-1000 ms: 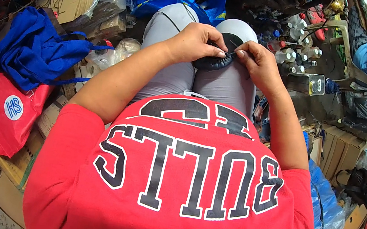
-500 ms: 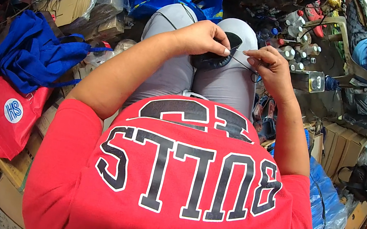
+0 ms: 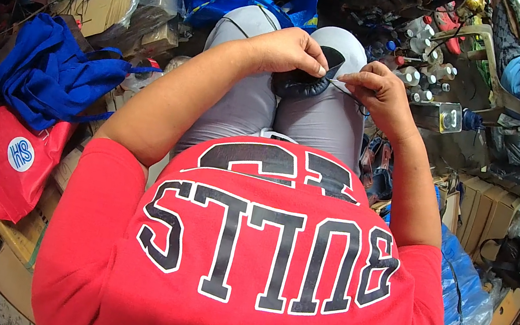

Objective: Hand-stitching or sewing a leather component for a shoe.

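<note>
Cardboard surrounds the lap, where the black piece rests, edge pinched by the left hand; the right hand, seemingly pinching a slim tool, has moved closer, bringing tool and edge together.

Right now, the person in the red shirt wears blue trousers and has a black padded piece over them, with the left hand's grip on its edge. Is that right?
Not quite: the trousers are grey, as the head view shows. The rest stands: red shirt, black padded piece over them, and the grip of the left hand on its edge.
</note>
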`<state>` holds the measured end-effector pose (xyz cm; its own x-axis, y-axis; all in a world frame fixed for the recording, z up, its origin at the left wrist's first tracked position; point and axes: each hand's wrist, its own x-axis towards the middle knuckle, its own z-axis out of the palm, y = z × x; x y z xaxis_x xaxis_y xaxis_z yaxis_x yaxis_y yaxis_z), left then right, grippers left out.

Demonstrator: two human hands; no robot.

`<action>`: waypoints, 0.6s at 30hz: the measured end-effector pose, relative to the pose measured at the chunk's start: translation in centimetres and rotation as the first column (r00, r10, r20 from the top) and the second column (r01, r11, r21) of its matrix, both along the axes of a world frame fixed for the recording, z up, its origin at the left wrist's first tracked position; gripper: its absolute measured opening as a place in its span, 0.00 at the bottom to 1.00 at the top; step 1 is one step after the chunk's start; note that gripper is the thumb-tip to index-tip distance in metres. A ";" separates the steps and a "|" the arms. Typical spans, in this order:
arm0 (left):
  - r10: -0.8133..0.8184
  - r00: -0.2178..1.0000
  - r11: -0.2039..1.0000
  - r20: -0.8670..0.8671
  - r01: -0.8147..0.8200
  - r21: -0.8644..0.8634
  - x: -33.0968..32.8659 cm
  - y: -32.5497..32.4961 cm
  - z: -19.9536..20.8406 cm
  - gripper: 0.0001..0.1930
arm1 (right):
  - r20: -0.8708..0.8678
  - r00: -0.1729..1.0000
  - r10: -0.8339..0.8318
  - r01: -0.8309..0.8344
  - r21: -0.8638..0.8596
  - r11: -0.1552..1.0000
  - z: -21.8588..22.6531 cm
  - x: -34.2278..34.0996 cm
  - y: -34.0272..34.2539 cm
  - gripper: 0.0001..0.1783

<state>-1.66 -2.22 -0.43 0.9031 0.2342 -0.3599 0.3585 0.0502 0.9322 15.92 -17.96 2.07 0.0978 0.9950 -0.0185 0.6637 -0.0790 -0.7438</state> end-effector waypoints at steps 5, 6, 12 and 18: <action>-0.006 1.000 1.000 -0.008 0.006 -0.001 0.0 -0.1 0.2 0.12 | 0.000 1.000 0.004 -0.004 0.047 0.999 -0.3 -0.7 0.0 0.11; -0.020 1.000 1.000 0.007 0.020 -0.008 0.0 0.0 0.2 0.12 | 0.001 1.000 0.006 -0.006 0.047 0.999 -0.6 -0.8 -0.2 0.11; -0.048 0.999 0.995 0.022 0.049 -0.081 -0.3 0.3 -0.2 0.13 | -0.106 0.985 -0.138 0.147 0.085 0.985 -1.5 -2.5 -1.4 0.13; -0.105 0.994 0.993 0.007 0.105 -0.049 -0.3 0.4 0.0 0.13 | 0.064 0.993 -0.097 0.087 0.142 0.986 -1.1 -2.9 -1.9 0.13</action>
<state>-1.93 -1.84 -0.42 0.9233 0.1206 -0.3645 0.3600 0.0581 0.9311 13.02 -19.81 0.94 0.1852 0.9741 0.1295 0.7095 -0.0414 -0.7035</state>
